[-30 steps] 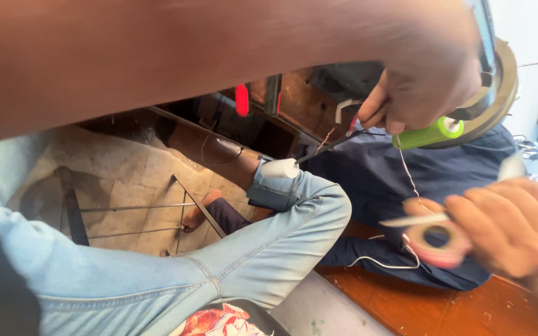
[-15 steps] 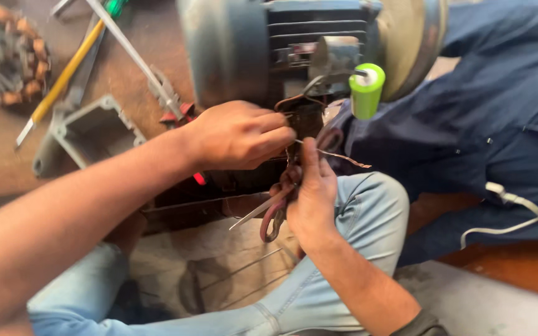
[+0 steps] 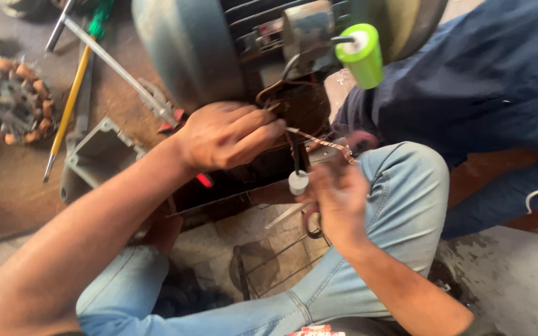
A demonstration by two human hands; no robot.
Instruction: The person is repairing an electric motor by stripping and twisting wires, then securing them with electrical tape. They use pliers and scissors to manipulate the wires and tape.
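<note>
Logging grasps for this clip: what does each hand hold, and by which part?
Left hand pinches wires at the motor terminal opening. Right hand grips a small white tape roll by its side; what else it holds cannot be told.

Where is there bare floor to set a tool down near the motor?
Bare grey concrete floor lies by the bent knee in blue jeans, below the dark blue cloth. It is crowded around the grey electric motor, where the left hand and right hand handle wires.
</note>
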